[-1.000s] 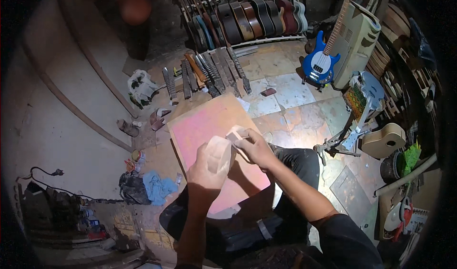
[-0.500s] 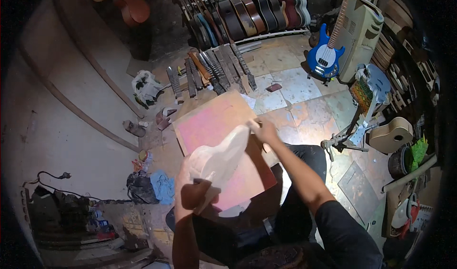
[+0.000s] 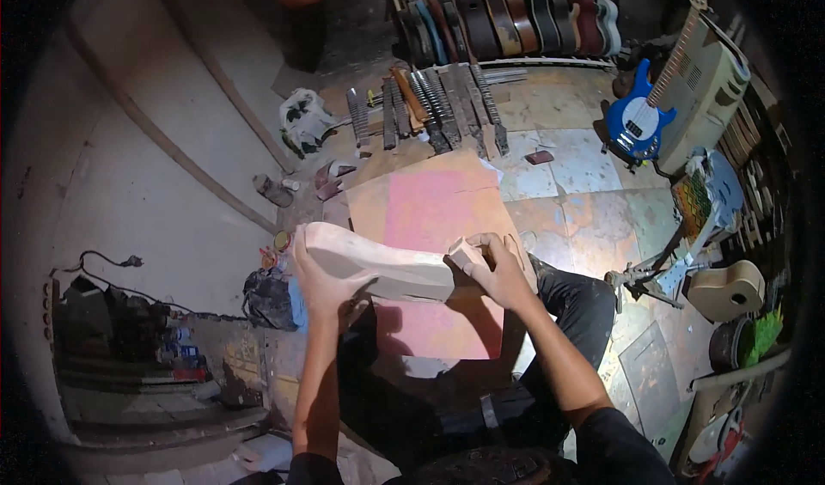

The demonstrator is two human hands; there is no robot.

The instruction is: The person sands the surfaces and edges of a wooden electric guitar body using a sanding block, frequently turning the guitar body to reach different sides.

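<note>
An unfinished pale wooden guitar body [image 3: 391, 260] is tilted up on its edge above my lap. My left hand [image 3: 329, 280] is wrapped round its left end. At the other end, my right hand [image 3: 500, 272] grips a small pale block [image 3: 465, 254] between thumb and fingers, against or very close to the body's edge; contact is hard to tell. Beneath lies a flat board [image 3: 447, 195] with pink-stained patches, partly shadowed by the body and my arms.
Beyond the board, several guitar necks [image 3: 430, 107] lie on the floor, with a rack of guitars [image 3: 507, 21] behind. A blue bass guitar [image 3: 640, 115] stands far right, near a metal stand [image 3: 644, 279] and a pale acoustic body [image 3: 726, 292]. Left are a wall and a black bag [image 3: 268, 298].
The guitar body has turned from showing its broad face to showing its edge, now lying more level. My right hand has come nearer, and the block is now visible in it. The view has shifted left.
</note>
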